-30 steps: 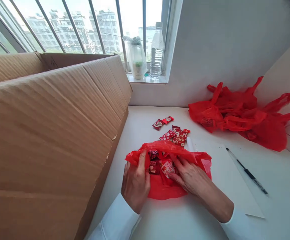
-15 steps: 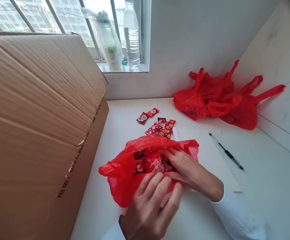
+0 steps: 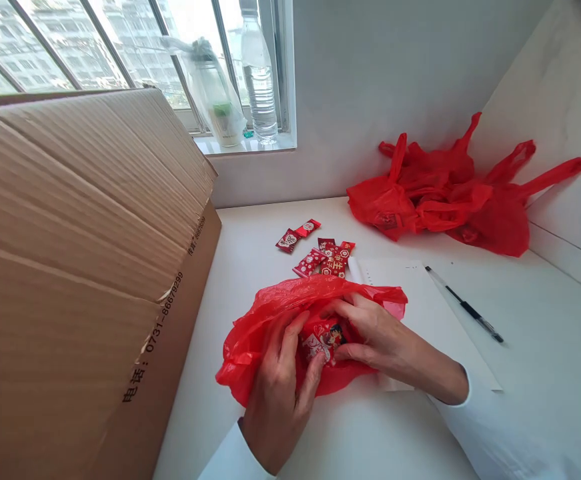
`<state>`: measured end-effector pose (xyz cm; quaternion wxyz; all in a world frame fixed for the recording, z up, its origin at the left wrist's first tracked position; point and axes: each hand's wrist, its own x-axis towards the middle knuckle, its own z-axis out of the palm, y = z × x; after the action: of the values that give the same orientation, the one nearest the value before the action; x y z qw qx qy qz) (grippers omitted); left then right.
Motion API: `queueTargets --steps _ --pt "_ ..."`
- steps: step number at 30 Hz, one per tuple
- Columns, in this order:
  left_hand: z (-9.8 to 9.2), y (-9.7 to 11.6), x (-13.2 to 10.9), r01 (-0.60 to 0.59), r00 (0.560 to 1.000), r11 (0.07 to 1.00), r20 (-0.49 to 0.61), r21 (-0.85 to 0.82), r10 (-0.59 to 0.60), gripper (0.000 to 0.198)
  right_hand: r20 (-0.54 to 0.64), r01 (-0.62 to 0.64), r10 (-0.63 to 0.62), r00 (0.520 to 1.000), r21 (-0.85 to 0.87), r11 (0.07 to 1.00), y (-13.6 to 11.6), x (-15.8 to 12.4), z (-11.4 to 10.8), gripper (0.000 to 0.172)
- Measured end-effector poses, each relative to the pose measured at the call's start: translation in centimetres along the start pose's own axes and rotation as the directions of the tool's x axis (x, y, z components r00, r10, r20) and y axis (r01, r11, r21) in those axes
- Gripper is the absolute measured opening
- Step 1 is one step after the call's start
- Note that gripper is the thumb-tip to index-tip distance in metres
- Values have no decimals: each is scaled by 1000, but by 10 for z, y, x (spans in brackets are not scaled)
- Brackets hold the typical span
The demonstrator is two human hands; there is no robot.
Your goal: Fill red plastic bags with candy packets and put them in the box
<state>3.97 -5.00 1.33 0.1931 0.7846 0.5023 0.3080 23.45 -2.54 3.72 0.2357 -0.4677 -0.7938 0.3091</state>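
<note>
A red plastic bag (image 3: pixel 260 320) lies open on the white table in front of me, with red wrapped candies (image 3: pixel 323 335) inside its mouth. My left hand (image 3: pixel 280 393) reaches into the bag from below, its fingers pressed on the candies. My right hand (image 3: pixel 370 333) comes from the right, with its fingers curled over the bag's mouth and against the candies. Beyond the bag lies a small group of loose red candy packets (image 3: pixel 320 257).
A large cardboard box (image 3: pixel 80 267) fills the left side. A heap of red plastic bags (image 3: pixel 445 197) lies at the back right. A white sheet (image 3: pixel 420 300) and a black pen (image 3: pixel 465 310) lie to the right. A water bottle (image 3: pixel 259 73) stands on the windowsill.
My left hand left the bag's left edge, swung low toward me, and now reaches into the bag's mouth. My right hand stayed on the candies. The view shifted right.
</note>
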Motion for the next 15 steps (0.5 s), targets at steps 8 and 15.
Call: queueTargets --steps 8,15 --pt "-12 -3 5 163 984 937 116 -308 -133 28 -56 51 -39 998 246 968 -10 3 -3 15" --pt "-10 -2 3 215 977 870 100 -444 -191 10 19 9 -17 1000 359 933 -17 4 -4 19"
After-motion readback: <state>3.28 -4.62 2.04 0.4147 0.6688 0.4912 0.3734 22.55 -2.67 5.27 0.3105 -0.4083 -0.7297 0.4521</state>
